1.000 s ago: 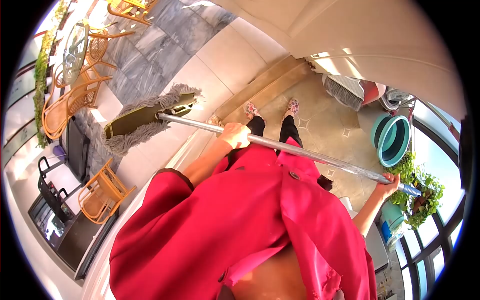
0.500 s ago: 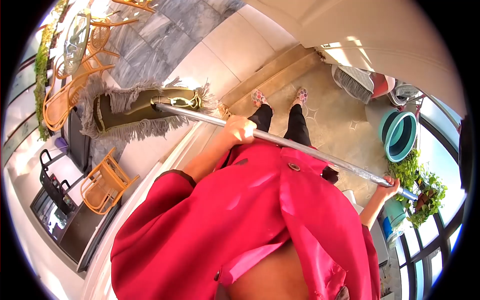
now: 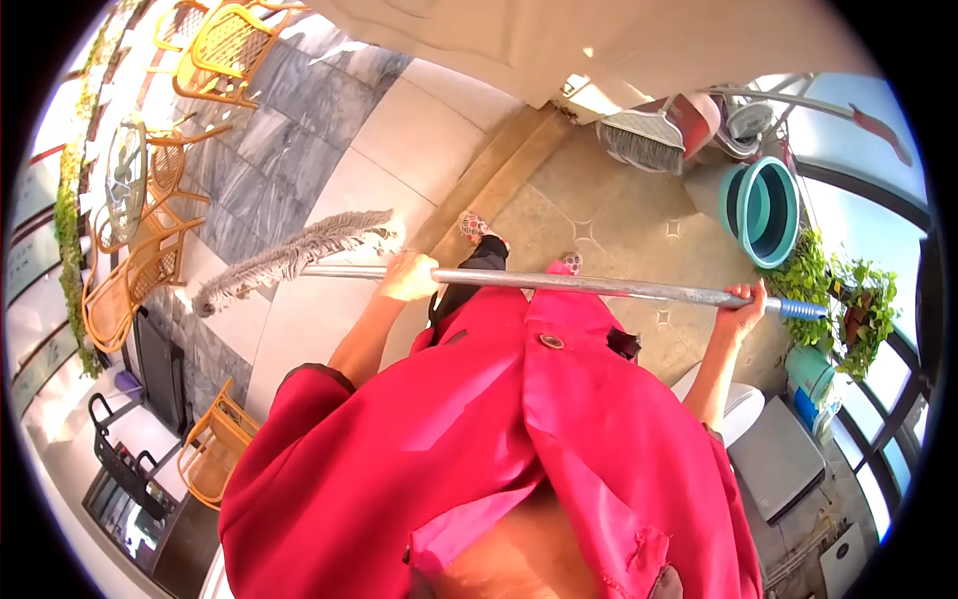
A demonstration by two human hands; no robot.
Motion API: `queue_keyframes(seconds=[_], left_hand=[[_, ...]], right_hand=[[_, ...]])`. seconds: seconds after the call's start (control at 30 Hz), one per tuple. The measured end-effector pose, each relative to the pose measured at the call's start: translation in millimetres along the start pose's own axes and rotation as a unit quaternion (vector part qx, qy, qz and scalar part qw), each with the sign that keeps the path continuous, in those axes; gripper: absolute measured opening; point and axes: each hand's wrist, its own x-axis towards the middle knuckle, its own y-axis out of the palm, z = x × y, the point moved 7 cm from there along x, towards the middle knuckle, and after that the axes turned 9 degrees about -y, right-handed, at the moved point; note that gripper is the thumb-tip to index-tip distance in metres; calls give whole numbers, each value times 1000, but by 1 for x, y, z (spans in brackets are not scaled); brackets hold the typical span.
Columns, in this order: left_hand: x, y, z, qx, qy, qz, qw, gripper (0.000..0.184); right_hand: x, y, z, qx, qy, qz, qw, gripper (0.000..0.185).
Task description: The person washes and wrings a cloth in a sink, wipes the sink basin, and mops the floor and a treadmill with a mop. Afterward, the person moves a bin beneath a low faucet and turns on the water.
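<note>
A dust mop with a long silvery metal pole [image 3: 589, 286] lies across the front of my body, nearly level. Its grey fringed head [image 3: 299, 252] is at the left, turned edge-on above the pale tiles. My left hand [image 3: 409, 277] is closed around the pole on the side nearer the head. Towards the other end my right hand [image 3: 740, 307] wraps the pole, just short of its blue ribbed tip [image 3: 801, 309]. The flat underside of the mop head is hidden from me.
A stone step edge [image 3: 489, 185] runs beside my feet. To the right stand a broom [image 3: 644, 138], teal basins [image 3: 768, 215], leafy plants [image 3: 863, 309] and a grey box [image 3: 778, 461]. Rattan chairs [image 3: 225, 50] and a glass table [image 3: 127, 180] are on the left.
The mop head has swung from flat and broad to edge-on, and the pole is more level. Both hands keep their grip and have shifted left. My feet and the view have moved.
</note>
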Motion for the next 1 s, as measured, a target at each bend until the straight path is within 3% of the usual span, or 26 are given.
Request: queue_keyframes(seconds=[0.17,0.3,0.63,0.9,1.0], left_hand=[[-15,-6,-85,3,-9,71,997,17],[-8,19,-117,16,38,60,997,24],[-11,53,-213,57,89,101,989,21],[-31,24,-239,-25,89,56,994,19],[-28,21,-208,-36,70,36,996,15]], right_hand=[[17,-52,57,53,-35,-7,998,26],[9,-88,96,79,-88,7,993,26],[11,-180,178,108,-182,23,977,27],[17,-144,215,122,-221,130,959,23],[-8,-100,232,99,-255,163,948,24]])
